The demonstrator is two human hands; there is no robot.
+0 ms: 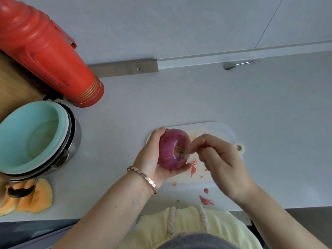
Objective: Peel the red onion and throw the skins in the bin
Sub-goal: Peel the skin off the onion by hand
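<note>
Red onion (pixel 173 150) is held just above the left end of the white cutting board (pixel 215 130), the landmark for everything else. The grey tabletop (pixel 125 114) is widest: its near edge runs just below the board, its far edge meets the wall well beyond it, and a broad bare stretch lies beyond and left of the board. Far left and beyond the board stands a tall red flask (pixel 45 51). Left of the board sits a steel pot (pixel 75 137) with a teal bowl (pixel 32 137) nested in it, the bowl's bare inside showing. The left hand (pixel 152 159) cups the onion, fingers curled round it. The right hand (pixel 219 159), over the board's middle, pinches at the skin beside the onion's dry tuft. The onion is round, glossy purple, mostly still in its skin. Melon slices (pixel 39 198) lie far left, near the tabletop's front edge. Small red skin scraps (pixel 206 200) are scattered on the board's near part and just past its near edge.
</note>
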